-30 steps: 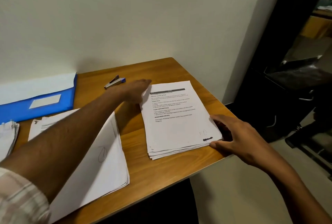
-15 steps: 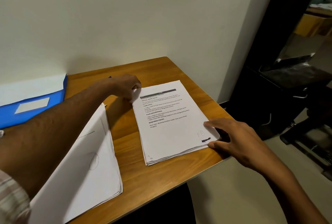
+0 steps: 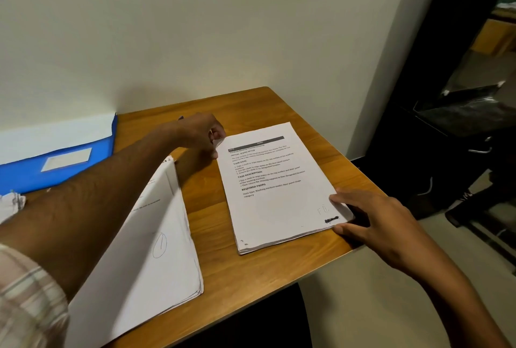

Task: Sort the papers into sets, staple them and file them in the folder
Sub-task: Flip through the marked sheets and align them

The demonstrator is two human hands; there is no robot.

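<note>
Two stacks: a printed paper stack (image 3: 276,188) lies on the right part of the wooden table (image 3: 212,224); a second paper stack (image 3: 150,258) lies to its left, near edge.
Left hand (image 3: 202,134): fingers curled, pinching the far-left corner of the printed stack and lifting it slightly.
Right hand (image 3: 371,219): fingers straight, fingertips pressing on the stack's near-right corner, thumb against its near edge.
Folder: blue folder (image 3: 55,163) lies open at far left against the wall.
Left edge: crumpled papers (image 3: 11,205), partly out of frame.

A wooden table (image 3: 217,224) stands against a pale wall (image 3: 195,26); dark furniture (image 3: 458,129) lies right of it.
</note>
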